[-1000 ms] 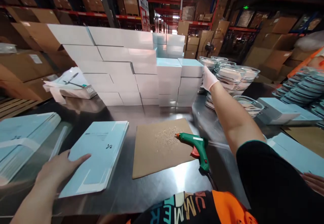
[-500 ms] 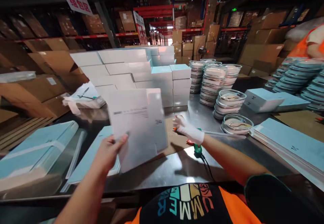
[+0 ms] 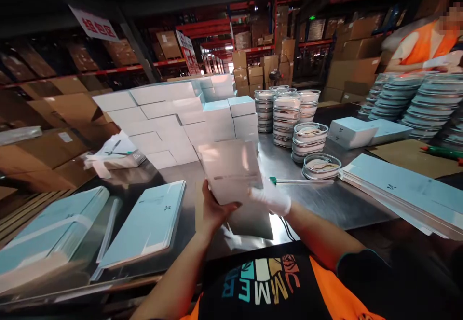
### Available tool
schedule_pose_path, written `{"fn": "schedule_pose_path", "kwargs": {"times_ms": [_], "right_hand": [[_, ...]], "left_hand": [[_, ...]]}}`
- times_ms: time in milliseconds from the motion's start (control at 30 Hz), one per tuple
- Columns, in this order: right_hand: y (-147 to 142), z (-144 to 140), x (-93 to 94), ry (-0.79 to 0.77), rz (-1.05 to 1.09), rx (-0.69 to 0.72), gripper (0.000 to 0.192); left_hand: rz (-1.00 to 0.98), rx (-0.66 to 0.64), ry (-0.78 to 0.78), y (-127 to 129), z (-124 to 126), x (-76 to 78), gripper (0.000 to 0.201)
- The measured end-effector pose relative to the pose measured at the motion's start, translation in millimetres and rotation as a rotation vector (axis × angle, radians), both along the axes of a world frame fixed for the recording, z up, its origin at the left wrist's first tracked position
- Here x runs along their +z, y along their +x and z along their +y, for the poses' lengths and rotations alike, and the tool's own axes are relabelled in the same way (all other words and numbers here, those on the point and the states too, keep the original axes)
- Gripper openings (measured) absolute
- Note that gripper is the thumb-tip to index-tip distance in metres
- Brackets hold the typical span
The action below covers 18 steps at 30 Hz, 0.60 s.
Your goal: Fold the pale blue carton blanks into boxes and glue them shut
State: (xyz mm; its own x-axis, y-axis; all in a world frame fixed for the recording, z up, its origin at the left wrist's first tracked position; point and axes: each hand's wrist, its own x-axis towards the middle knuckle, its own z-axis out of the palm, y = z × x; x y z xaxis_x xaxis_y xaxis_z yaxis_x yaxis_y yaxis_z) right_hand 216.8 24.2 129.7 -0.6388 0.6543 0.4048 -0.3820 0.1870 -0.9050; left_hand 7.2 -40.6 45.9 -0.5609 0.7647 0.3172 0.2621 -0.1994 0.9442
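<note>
A flat, folded white carton (image 3: 233, 163) with small print stands tilted above the table in front of me. My bare left hand (image 3: 215, 211) grips its lower left part, thumb across the near face. At its right side is my white-gloved right hand (image 3: 271, 197), its fingers closed over that edge and somewhat blurred. Behind the glove a clear rod (image 3: 307, 181) sticks out of a green tool (image 3: 273, 180), mostly hidden by the carton and hand. Left of my left hand lies a stack of flat pale-blue cartons (image 3: 148, 221).
White boxes (image 3: 170, 112) form a wall behind the carton. Clear round containers (image 3: 309, 139) stand stacked to the right, near more flat cartons (image 3: 405, 189). A banded carton bundle (image 3: 47, 223) lies far left. A person in an orange vest (image 3: 423, 49) stands back right.
The carton has moved rightward and leans back more, off the pale-blue stack. My right hand, apart from it before, now meets its right side. The view has turned slightly right.
</note>
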Motion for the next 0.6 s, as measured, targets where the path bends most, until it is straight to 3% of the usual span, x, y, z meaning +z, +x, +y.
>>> {"fn": "schedule_pose_path", "kwargs": {"times_ms": [67, 133, 200, 267, 333, 367, 467, 600], "right_hand": [[1.4, 3.4, 8.5, 0.079, 0.004, -0.078, 0.092], [1.8, 4.1, 11.7, 0.150, -0.045, -0.145, 0.088], [0.6, -0.1, 10.2, 0.186, -0.095, -0.133, 0.090], [-3.6, -7.7, 7.1, 0.149, -0.073, -0.084, 0.088], [-11.3, -15.6, 3.9, 0.069, -0.021, -0.097, 0.076], [-16.2, -18.8, 2.2, 0.038, -0.011, -0.151, 0.066], [-31.1, -23.3, -3.1, 0.038, -0.075, -0.385, 0.043], [-30.0, -9.6, -7.8, 0.132, -0.062, -0.481, 0.047]], "left_hand": [[0.109, -0.018, 0.041, -0.7, 0.2, -10.3, 0.170], [0.178, -0.040, 0.191, -9.4, -5.1, -17.9, 0.167], [0.225, 0.001, 0.335, -19.7, -13.2, -20.9, 0.140], [0.294, 0.059, 0.382, -25.2, -22.7, -19.4, 0.099], [0.369, 0.073, 0.385, -24.0, -32.0, -15.3, 0.067], [0.387, 0.078, 0.408, -21.6, -36.1, -13.3, 0.061], [0.367, 0.082, 0.523, -14.1, -45.0, -10.7, 0.069], [0.511, 0.053, 0.483, -19.2, -54.0, -10.4, 0.061]]}}
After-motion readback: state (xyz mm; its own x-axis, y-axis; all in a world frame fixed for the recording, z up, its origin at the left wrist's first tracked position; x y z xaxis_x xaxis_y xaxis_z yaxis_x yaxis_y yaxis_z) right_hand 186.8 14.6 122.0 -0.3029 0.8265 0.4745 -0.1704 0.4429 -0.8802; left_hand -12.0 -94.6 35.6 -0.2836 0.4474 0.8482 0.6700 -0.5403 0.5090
